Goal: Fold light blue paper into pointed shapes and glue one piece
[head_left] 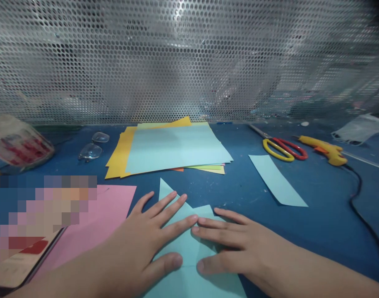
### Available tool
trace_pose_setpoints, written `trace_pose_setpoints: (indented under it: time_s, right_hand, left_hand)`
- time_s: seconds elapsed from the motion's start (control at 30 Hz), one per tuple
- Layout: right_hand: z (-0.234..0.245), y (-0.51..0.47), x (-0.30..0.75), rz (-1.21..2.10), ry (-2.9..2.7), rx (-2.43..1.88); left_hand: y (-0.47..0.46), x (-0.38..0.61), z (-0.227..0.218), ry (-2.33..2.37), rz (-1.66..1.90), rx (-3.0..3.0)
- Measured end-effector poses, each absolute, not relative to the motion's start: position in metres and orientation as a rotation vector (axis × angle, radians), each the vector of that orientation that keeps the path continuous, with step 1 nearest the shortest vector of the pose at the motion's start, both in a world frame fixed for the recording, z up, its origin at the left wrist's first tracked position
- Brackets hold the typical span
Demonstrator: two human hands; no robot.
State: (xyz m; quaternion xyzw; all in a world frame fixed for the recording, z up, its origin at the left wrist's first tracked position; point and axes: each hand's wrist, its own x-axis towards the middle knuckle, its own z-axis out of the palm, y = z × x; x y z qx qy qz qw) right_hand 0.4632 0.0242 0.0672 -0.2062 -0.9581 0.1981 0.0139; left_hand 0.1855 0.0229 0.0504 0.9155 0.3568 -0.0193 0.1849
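A light blue sheet of paper (189, 279) with folded parts lies on the blue table, directly below me. My left hand (160, 231) rests on its left part, palm down with fingers spread. From the other side my right hand (236, 240) lies flat on the paper, fingers extended. The fingertips of both hands meet near the middle of the sheet. A pointed corner of the paper sticks out beyond my left fingers. My palms and fingers hide much of the folds.
A paper stack (177, 149) lies ahead. To the right are a light blue strip (274, 180), scissors (279, 149) and a yellow glue gun (324, 149). At left are pink paper (115, 207), a phone (25, 267), glasses (92, 151) and a clear container (20, 142). Perforated metal (177, 62) borders the back.
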Motion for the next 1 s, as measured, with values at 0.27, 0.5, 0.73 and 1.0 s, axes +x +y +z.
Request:
trace_pose_setpoints:
  time_s: [0.27,0.5,0.73,1.0]
  right_hand:
    - [0.072,0.025,0.468,0.489,-3.058,-0.579]
    - [0.084,0.034,0.478,0.399,-3.209,-0.461]
    - [0.085,0.039,0.486,0.417,-3.137,-0.445]
    - [0.082,0.038,0.488,0.429,-3.008,-0.425]
  left_hand:
    - [0.023,0.188,0.056,0.986,-0.082,2.605]
    - [0.025,0.187,0.063,0.952,-0.143,2.586]
    - [0.027,0.181,0.068,0.904,-0.190,2.707]
    - [0.036,0.166,0.079,0.899,-0.322,2.698]
